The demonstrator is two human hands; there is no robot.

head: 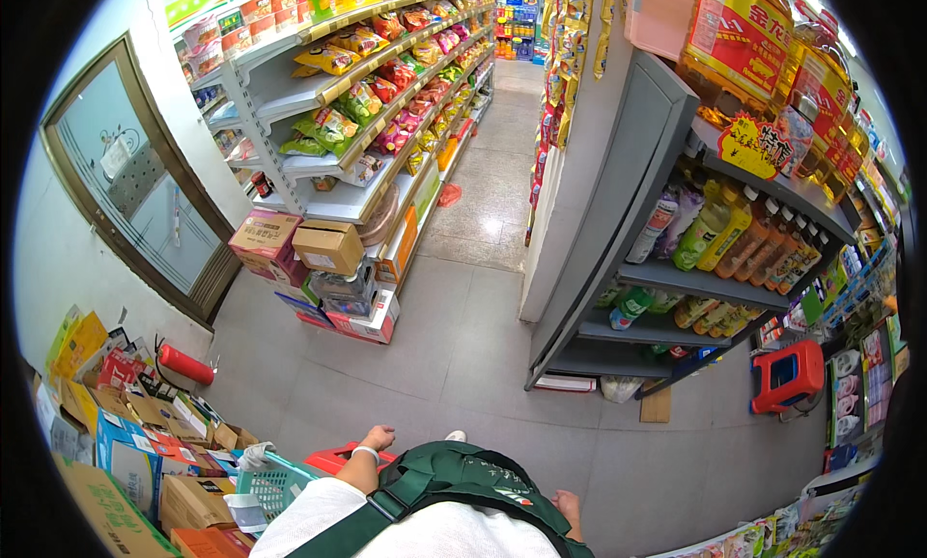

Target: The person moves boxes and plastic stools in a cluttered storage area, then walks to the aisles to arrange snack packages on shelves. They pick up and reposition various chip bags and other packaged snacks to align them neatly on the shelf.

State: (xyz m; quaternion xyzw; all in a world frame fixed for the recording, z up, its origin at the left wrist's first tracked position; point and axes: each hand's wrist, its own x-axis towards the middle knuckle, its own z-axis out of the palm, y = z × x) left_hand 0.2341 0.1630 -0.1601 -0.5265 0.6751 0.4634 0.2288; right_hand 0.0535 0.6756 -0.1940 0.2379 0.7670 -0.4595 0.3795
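My left hand (379, 438) hangs over the floor in front of me, with a white band on its wrist. Close below that arm is a red plastic stool or similar item (334, 458), mostly covered by my body. Nothing shows in the left hand, though its fingers are too small to read. At the right edge of a dark green apron or bag (463, 478) on my front, my right hand (568, 504) hangs low, its fingers partly hidden. A turquoise plastic basket (271, 489) with grey cloth on its rim stands beside my left arm.
Snack shelves (319, 98) line the aisle (478, 196), with cartons (329, 247) stacked at their end. A grey rack (608, 218) holds bottles and oil jugs (739, 37). A fire extinguisher (185, 364) and cardboard boxes (130, 449) lie left; a red stool (789, 377) stands right.
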